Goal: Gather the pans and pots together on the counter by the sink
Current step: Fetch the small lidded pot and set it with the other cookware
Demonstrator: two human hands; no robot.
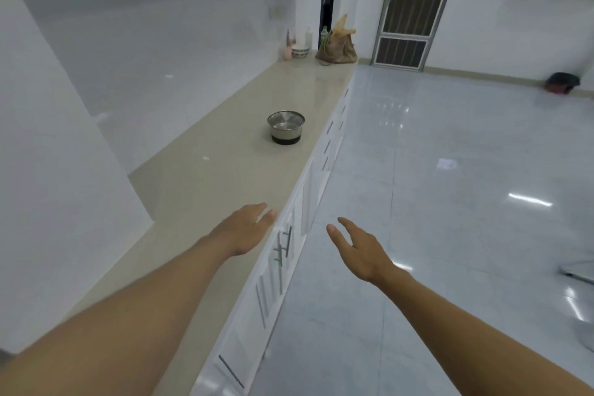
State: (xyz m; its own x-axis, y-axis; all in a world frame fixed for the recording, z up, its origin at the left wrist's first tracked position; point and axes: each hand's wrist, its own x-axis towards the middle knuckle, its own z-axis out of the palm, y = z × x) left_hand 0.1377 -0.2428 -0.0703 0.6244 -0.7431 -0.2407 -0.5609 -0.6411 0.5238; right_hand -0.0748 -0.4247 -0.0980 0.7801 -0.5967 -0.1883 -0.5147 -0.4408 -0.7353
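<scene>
A small steel pot (285,127) with a dark base stands alone on the long beige counter (205,190), near its front edge, some way ahead of both hands. My left hand (247,228) reaches forward over the counter's front edge, fingers straight and holding nothing. My right hand (356,249) is stretched out over the floor beside the cabinets, fingers relaxed and empty. No sink is in view.
At the counter's far end stand a brown bag (337,48), a bowl (299,51) and a white bottle (308,37). White cabinets with bar handles (286,244) run under the counter. Glossy tiled floor (450,202) spreads to the right; a barred door (414,6) is at the back.
</scene>
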